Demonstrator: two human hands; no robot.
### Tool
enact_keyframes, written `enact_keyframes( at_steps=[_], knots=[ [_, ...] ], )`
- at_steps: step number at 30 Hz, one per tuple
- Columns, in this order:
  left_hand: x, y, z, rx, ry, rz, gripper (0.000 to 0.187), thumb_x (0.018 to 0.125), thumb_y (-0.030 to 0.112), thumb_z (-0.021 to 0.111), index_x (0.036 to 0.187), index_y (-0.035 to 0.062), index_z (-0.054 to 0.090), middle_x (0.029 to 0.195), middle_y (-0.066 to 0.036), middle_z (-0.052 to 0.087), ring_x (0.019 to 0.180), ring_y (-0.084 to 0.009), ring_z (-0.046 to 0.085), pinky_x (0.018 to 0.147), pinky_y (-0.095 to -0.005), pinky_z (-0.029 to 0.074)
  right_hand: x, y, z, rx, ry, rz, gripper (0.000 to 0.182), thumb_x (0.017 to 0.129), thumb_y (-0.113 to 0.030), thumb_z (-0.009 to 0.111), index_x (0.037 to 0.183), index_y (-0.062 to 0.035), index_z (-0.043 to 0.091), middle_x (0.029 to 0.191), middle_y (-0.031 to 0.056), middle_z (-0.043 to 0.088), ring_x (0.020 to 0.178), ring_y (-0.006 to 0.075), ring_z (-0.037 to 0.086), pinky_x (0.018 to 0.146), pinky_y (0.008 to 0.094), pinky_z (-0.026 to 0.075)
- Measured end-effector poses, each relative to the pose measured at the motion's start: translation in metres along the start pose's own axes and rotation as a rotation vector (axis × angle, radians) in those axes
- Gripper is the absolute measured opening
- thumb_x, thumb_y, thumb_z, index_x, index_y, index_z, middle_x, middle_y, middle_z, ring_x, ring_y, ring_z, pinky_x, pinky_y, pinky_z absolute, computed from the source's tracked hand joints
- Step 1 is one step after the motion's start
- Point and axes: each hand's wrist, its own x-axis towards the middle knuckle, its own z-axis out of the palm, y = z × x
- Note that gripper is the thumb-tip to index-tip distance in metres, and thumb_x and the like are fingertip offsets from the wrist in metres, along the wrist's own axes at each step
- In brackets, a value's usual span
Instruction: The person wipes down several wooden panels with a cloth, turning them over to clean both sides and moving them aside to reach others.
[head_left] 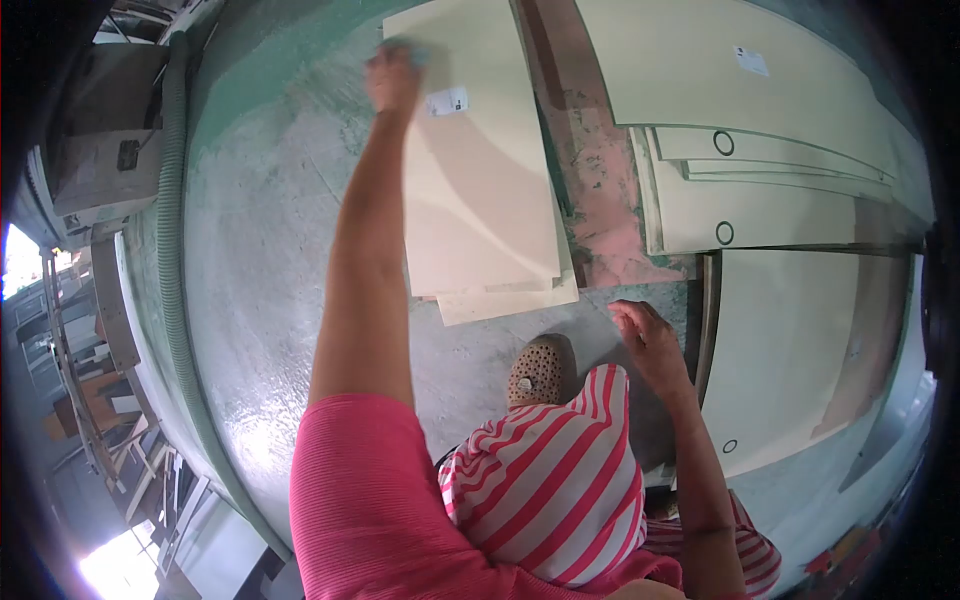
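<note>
My left hand is stretched far forward at the left edge of a stack of pale flat panels on the floor. It is blurred, and its fingers are closed on a small blue-green thing whose kind I cannot make out. A white printed label is stuck on the top panel, just below that hand. My right hand hangs in the air near the stack's lower right corner. Its fingers are loosely bent and apart, with nothing visible in them.
More pale panels are stacked at the right, some marked with dark rings. Another large panel lies below them. A ribbed hose runs along the left, beside a grey box. My shoe stands by the stack's near end.
</note>
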Motion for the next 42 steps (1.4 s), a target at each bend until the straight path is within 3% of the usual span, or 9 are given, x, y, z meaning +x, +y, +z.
enact_keyframes(
  at_steps=[3,6,11,13,19,25,28,33,42],
  knots=[
    [-0.004,-0.021,-0.033,0.025,0.022,-0.304,0.027,0.073,0.024,0.067,0.094,0.0084,0.065,0.100,-0.014,0.060,0.095,-0.0323,0.057,0.081,-0.0426,0.046,-0.002,0.002,0.003,0.014,0.011,0.022,0.019,0.088,-0.006,0.054,0.106,-0.0067,0.058,0.097,0.0157,0.063,0.085,0.0333,0.063,0.072,0.0399,0.050],
    [0.009,-0.001,-0.051,-0.335,0.381,-0.003,0.030,0.066,0.011,0.072,0.093,0.0046,0.061,0.099,-0.016,0.059,0.094,-0.0347,0.054,0.080,-0.0447,0.044,-0.008,0.009,0.015,0.056,-0.017,0.024,0.019,0.088,-0.006,0.054,0.106,-0.0068,0.058,0.097,0.0156,0.063,0.085,0.0335,0.062,0.073,0.0396,0.050],
    [0.022,0.122,-0.023,-0.486,0.016,0.341,0.047,0.069,0.025,0.074,0.111,0.0091,0.059,0.123,-0.015,0.053,0.119,-0.0325,0.046,0.101,-0.0428,0.037,-0.015,0.006,0.028,0.128,-0.129,0.017,0.022,0.087,-0.006,0.054,0.109,-0.0079,0.055,0.095,0.0153,0.062,0.085,0.0341,0.062,0.072,0.0402,0.050],
    [0.037,0.135,0.011,-0.378,0.177,0.352,0.045,0.069,0.027,0.074,0.109,0.0115,0.061,0.124,-0.014,0.053,0.118,-0.0319,0.047,0.099,-0.0454,0.038,-0.010,-0.004,0.023,0.119,-0.128,0.036,0.021,0.088,-0.006,0.054,0.109,-0.0082,0.055,0.094,0.0153,0.062,0.086,0.0341,0.061,0.072,0.0403,0.049],
    [0.079,0.035,0.058,-0.291,0.207,0.057,0.043,0.070,0.026,0.071,0.108,0.0101,0.062,0.128,-0.018,0.050,0.114,-0.0374,0.049,0.095,-0.0465,0.040,0.002,0.008,0.014,0.055,-0.014,0.049,0.019,0.088,-0.008,0.054,0.107,-0.0090,0.056,0.094,0.0154,0.062,0.084,0.0348,0.061,0.070,0.0410,0.050],
    [0.011,-0.048,0.019,-0.203,0.066,-0.467,0.036,0.073,0.026,0.069,0.104,0.0097,0.062,0.115,-0.019,0.053,0.104,-0.0379,0.053,0.086,-0.0487,0.045,0.001,0.014,0.013,0.059,-0.015,0.077,0.019,0.089,-0.009,0.053,0.108,-0.0090,0.056,0.094,0.0153,0.062,0.084,0.0335,0.062,0.070,0.0403,0.050],
    [0.001,-0.026,-0.009,-0.143,0.212,-0.395,0.035,0.073,0.024,0.070,0.103,0.0092,0.062,0.107,-0.017,0.057,0.104,-0.0361,0.053,0.086,-0.0478,0.044,-0.007,0.015,0.020,0.078,-0.047,0.087,0.020,0.088,-0.009,0.053,0.108,-0.0088,0.056,0.095,0.0150,0.062,0.085,0.0325,0.062,0.071,0.0400,0.050],
    [0.033,0.067,-0.005,-0.274,0.217,0.206,0.045,0.070,0.024,0.071,0.111,0.0093,0.059,0.124,-0.017,0.051,0.110,-0.0340,0.049,0.094,-0.0464,0.038,-0.015,0.006,0.024,0.101,-0.084,0.007,0.021,0.087,-0.008,0.055,0.108,-0.0085,0.056,0.095,0.0144,0.062,0.084,0.0325,0.062,0.070,0.0402,0.050],
    [0.026,0.043,0.011,0.048,0.075,-0.013,0.035,0.072,0.026,0.065,0.106,0.0197,0.062,0.108,-0.009,0.056,0.104,-0.0290,0.052,0.084,-0.0445,0.044,-0.015,0.007,0.009,0.051,0.019,-0.018,0.023,0.086,-0.003,0.053,0.109,-0.0073,0.056,0.093,0.0129,0.062,0.080,0.0289,0.063,0.069,0.0375,0.049]
  ],
)
